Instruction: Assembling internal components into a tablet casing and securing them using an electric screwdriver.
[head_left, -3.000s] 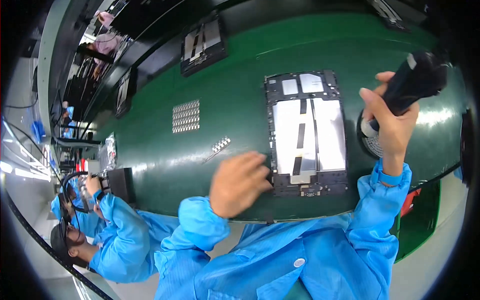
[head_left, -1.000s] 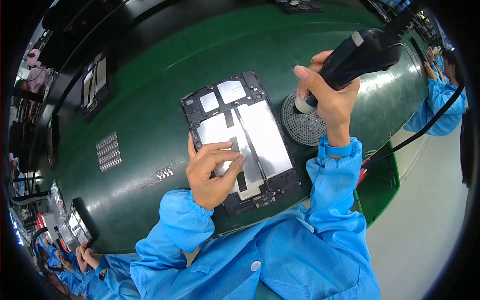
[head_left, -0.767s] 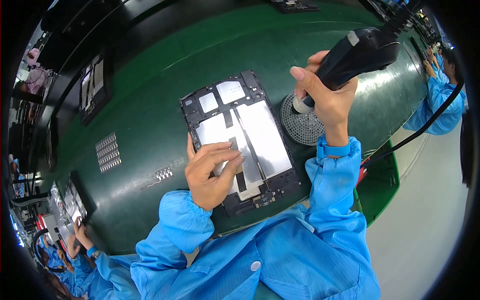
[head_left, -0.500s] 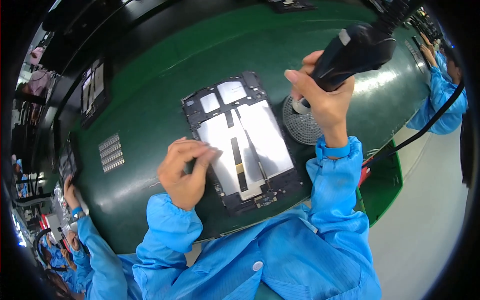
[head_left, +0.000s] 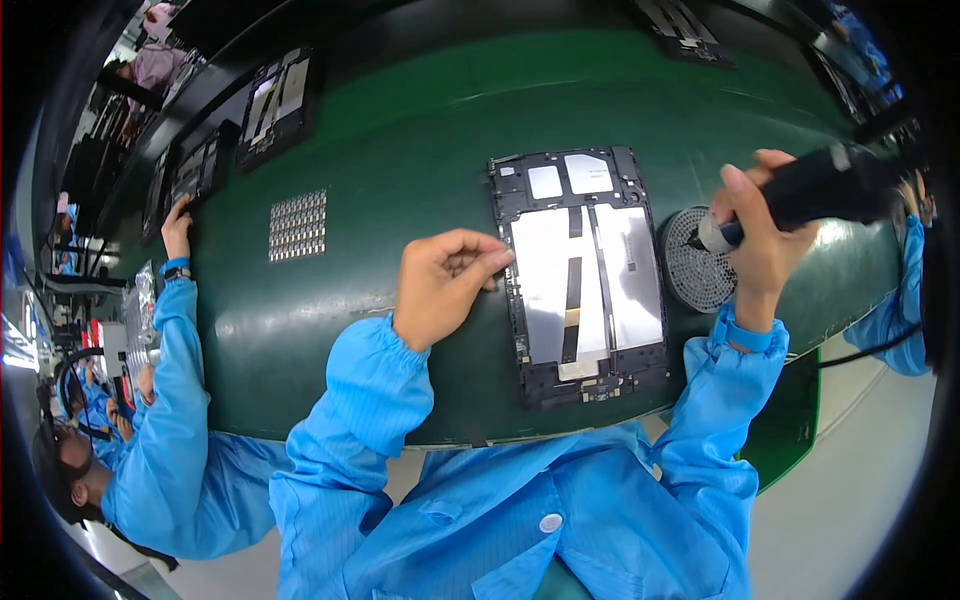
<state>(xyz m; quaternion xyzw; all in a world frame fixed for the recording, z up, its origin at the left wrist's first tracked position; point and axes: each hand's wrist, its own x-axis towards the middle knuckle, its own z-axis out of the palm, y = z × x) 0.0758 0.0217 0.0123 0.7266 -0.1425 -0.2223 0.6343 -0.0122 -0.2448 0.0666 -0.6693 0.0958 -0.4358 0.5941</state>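
Observation:
An opened tablet (head_left: pixel 585 290) with silvery battery panels and a black frame lies flat on the green bench. At its left edge is my left hand (head_left: pixel 445 280), thumb and forefinger pinched together; whether anything small is between them cannot be seen. My right hand (head_left: pixel 762 240) is wrapped round a black electric screwdriver (head_left: pixel 825 188), held tilted with its front end pointing left and down. That end is over a round grey screw tray (head_left: pixel 695 270) full of small holes, right of the tablet. Its tip is too dark to tell if it touches.
On the green bench (head_left: pixel 400 150), left of the tablet, lies a sheet of small metallic parts (head_left: pixel 298 227). More opened tablets (head_left: pixel 275 105) line the far left, another (head_left: pixel 685 30) the far edge. A co-worker's arm (head_left: pixel 170 340) reaches in at left. A green bin (head_left: pixel 790 430) stands below right.
The view has shifted, so the bench things appear farther right. My right hand has tipped the screwdriver toward level, its front end at the tray. My left hand has drawn back to the tablet's left edge.

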